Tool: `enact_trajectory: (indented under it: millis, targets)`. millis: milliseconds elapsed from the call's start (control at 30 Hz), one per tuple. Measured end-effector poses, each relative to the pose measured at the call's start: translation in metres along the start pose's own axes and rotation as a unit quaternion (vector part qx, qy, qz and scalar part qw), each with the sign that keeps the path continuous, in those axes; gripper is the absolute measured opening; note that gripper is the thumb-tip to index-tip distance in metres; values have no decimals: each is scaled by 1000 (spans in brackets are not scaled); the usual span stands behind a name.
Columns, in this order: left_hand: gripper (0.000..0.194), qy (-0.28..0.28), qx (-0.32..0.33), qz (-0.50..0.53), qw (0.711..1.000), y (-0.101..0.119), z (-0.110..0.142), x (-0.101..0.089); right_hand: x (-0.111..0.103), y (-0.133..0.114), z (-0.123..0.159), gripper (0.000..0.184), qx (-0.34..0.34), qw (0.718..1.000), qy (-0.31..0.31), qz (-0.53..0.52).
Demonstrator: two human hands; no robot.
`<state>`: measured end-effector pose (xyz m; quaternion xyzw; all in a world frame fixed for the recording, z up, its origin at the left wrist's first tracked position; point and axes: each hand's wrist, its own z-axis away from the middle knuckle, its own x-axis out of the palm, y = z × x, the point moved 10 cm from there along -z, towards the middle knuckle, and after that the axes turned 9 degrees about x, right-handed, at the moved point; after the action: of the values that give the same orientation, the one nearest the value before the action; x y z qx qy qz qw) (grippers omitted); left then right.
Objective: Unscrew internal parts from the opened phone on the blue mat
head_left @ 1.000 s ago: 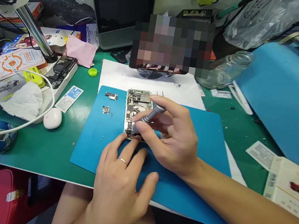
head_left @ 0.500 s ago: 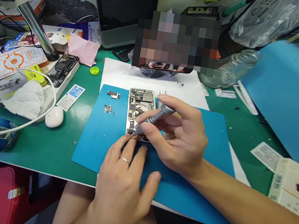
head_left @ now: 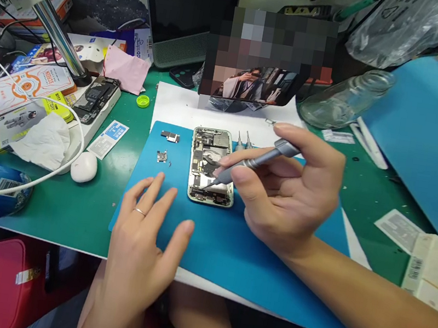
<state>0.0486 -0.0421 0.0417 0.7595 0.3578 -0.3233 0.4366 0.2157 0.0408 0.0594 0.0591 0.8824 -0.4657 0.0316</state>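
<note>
An opened phone (head_left: 199, 175) with its inner parts bared lies on the blue mat (head_left: 205, 250). My right hand (head_left: 293, 192) grips a grey screwdriver (head_left: 258, 162), whose tip points down at the phone's lower end; whether it touches cannot be seen. My left hand (head_left: 149, 236) is apart from the phone, to its lower left, fingers spread over the mat and holding nothing. Just beyond its fingertips lie a small metal bracket (head_left: 162, 156) and a tiny part beside it. Farther up is another small metal plate (head_left: 170, 137). Two more screwdrivers (head_left: 244, 141) show behind the phone.
A propped screen (head_left: 260, 84) stands behind the mat on white paper. At left are a white earbud case (head_left: 84, 167), a cable, boxes and a second opened phone (head_left: 96, 100). A glass jar (head_left: 345, 101) lies at the back right, near white tweezers (head_left: 369, 143).
My left hand has drawn back from the phone's lower edge toward the left. My right hand has shifted right and up with the screwdriver, uncovering more of the phone. The view has shifted slightly.
</note>
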Motion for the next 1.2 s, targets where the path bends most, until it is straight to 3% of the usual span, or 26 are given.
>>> enact_trajectory:
  millis: [167, 1200]
  targets:
    - [41, -13, -17, -23, 1000, -15, -1, 7, 0, 0, -1, 40, -3, 1000, -3, -2]
    - [43, -28, -8, -41, 999, -12, -1, 11, 8, 7, -4, 46, 15, 999, -43, -26]
